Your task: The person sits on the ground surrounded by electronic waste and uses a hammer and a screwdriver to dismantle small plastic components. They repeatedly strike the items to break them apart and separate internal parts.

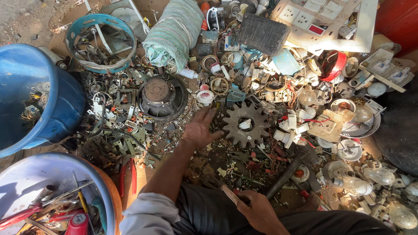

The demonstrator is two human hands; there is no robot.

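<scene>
The left hand (200, 128) is spread open, fingers touching the rim of a rusty gear (245, 124) lying flat on the floor among scrap. The right hand (259, 211) pinches a thin tool (226, 191), perhaps a screwdriver. The gear is not yet lifted.

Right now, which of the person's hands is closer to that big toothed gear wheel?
Left. The left hand reaches out beside the gear wheel, fingers at its edge. The right hand sits low near the lap, holding a stick-like tool.

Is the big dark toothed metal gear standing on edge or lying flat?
Lying flat: the big dark toothed metal gear shows its whole round face upward on the scrap-strewn ground, left hand beside it.
</scene>
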